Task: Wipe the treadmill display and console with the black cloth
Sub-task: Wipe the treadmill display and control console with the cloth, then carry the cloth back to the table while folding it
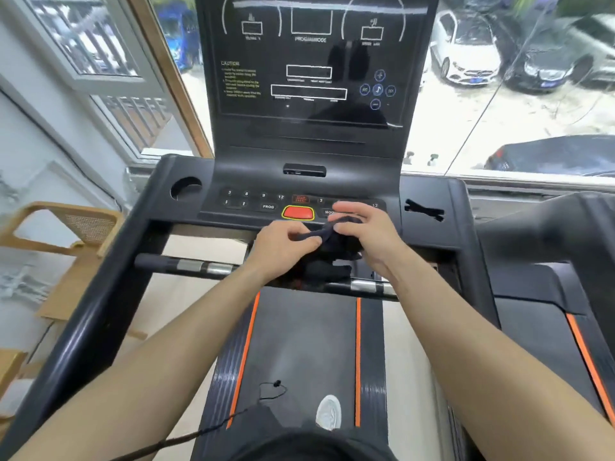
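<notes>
Reaching up from the bottom of the frame, the left hand (pixel 283 242) and right hand (pixel 364 232) both pinch a bunched black cloth (pixel 332 247) at centre, just before the button console (pixel 253 202), with the dark display (pixel 312 61) rising at top.

Both my forearms reach forward and converge, wrists close together. My left hand (pixel 283 241) is palm-down, fingers (pixel 304 242) curled and pinched shut on the black cloth (pixel 332 244). My right hand (pixel 364 227) sits just right of it, fingers arched over the top of the same bunched cloth, gripping.
</notes>
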